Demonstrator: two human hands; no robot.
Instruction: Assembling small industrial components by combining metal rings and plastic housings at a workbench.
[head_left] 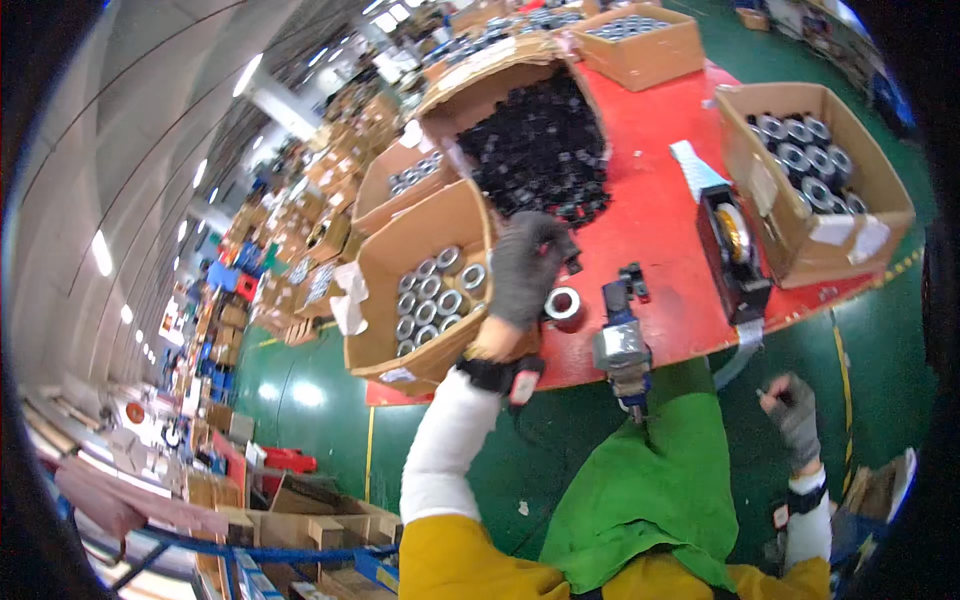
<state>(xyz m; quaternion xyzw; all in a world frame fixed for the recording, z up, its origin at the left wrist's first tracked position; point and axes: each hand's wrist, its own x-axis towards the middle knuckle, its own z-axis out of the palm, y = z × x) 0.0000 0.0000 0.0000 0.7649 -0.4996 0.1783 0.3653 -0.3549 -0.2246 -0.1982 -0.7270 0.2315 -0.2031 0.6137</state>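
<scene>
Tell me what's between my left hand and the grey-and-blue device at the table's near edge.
A round part with a silver rim sits between your left hand and the grey-and-blue device, in the head view.

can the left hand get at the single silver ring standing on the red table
Probably yes: the left hand is close by and nothing visible blocks the silver ring, though a black part may be occupying its grip.

The ring (566, 315) looks like shiny metal, the box (430, 222) matt cardboard.
</scene>
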